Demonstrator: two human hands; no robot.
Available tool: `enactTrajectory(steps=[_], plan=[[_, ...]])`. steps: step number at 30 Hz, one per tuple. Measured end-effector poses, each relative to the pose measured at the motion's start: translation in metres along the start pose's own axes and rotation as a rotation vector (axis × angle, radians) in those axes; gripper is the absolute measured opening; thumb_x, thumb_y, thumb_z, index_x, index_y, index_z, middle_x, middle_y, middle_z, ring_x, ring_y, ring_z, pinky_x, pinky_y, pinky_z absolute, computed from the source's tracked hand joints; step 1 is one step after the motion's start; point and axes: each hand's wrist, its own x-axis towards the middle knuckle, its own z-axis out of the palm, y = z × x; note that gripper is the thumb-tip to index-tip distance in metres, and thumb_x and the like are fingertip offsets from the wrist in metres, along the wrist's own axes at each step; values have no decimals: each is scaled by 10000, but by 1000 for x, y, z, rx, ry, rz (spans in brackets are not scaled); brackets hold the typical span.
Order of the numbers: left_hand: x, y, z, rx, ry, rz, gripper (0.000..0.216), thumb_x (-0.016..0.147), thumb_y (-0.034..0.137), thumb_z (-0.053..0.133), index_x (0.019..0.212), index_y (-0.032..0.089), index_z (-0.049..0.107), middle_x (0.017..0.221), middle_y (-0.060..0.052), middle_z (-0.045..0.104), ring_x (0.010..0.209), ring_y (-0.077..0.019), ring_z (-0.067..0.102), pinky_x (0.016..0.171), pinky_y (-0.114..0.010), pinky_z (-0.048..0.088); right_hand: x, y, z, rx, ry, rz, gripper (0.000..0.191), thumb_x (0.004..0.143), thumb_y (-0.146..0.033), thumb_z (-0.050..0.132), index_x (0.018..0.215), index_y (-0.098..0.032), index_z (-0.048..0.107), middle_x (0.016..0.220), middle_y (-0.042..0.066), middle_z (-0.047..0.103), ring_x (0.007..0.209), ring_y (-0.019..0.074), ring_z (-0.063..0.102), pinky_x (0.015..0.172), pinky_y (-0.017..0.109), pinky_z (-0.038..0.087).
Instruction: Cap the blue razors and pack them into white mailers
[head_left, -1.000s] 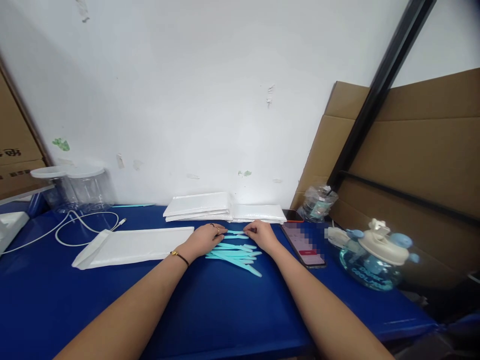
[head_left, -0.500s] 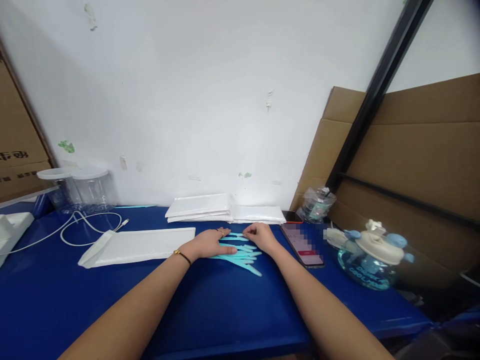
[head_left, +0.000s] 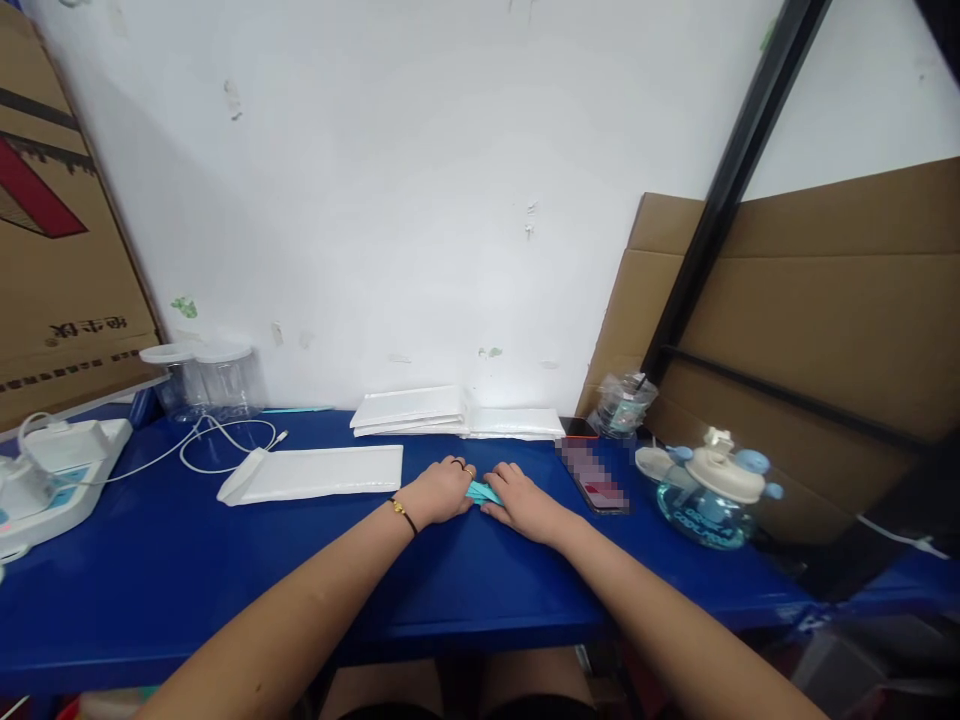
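Between my two hands lies a bundle of thin, flat turquoise plastic sticks (head_left: pixel 484 492), mostly covered by the fingers. My left hand (head_left: pixel 442 490) is wrapped round the left end, knuckles up. From the other side my right hand (head_left: pixel 521 503) closes on the right end, its thumb at the near side. Just left of my left hand lies a white padded envelope (head_left: pixel 322 472), its flap end to the left. Behind the hands, two piles of white padded envelopes (head_left: pixel 409 408) rest against the wall.
Right of my hands are a phone (head_left: pixel 600 480) and a clear drinking bottle (head_left: pixel 709 500) with a cream lid. On the left stand a power strip (head_left: pixel 82 480), a white cable (head_left: pixel 225 465) and clear jars (head_left: pixel 225 385). Cardboard (head_left: pixel 810 330) borders the right side.
The turquoise sticks, fanned out on the table before, are gathered into a bundle. My left hand has gone from lying flat to gripping, and my right from pinching one stick to holding the bundle.
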Motion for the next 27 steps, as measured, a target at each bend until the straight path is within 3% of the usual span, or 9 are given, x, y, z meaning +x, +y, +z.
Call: enactTrajectory(steps=[4,11,17,20,22,24,27], plan=[[-10,21,4,44,47,-23,259,793,164,410,1013,101,533,1007,-172,575,973,-292,523,779,-405,461,-6,-11,4,-95,45,-49,207,873,-267,458,1021,-134,513,992,126,512,910,236,488,791,364,447],[-13,28,12,-62,-57,40,273,664,205,537,919,115,565,966,-159,605,918,-287,571,816,-384,458,-10,-28,-10,-140,-181,-88,243,729,-155,517,963,-92,536,908,145,604,784,234,574,716,333,455],[-22,25,22,-283,81,-15,268,679,238,562,926,135,560,998,-133,611,949,-283,570,825,-368,443,-6,-39,-21,-250,-223,-40,301,709,-156,551,1004,-104,569,933,162,647,767,260,636,657,334,467],[-21,28,20,-404,165,-82,269,742,303,543,967,156,555,989,-99,635,906,-249,594,766,-314,451,13,-49,-46,-284,-228,-12,237,636,-108,639,871,-142,640,868,148,671,739,275,650,637,343,462],[-19,33,15,-590,294,-144,282,780,370,518,964,161,565,953,-77,653,865,-230,604,707,-282,449,31,-57,-72,-257,-208,29,159,556,-87,716,686,-155,654,760,116,675,750,285,649,667,351,453],[-16,41,11,-806,444,-196,328,792,441,502,945,160,578,899,-57,662,813,-211,604,666,-264,438,47,-64,-103,-169,-116,62,126,565,-197,763,611,-169,649,689,80,660,770,265,644,709,346,444],[-14,52,10,-1010,566,-274,368,804,489,474,942,161,569,767,-27,644,692,-168,586,603,-246,420,57,-76,-141,-49,-9,-12,344,588,-448,752,815,-197,689,794,58,665,819,247,631,734,326,439]])
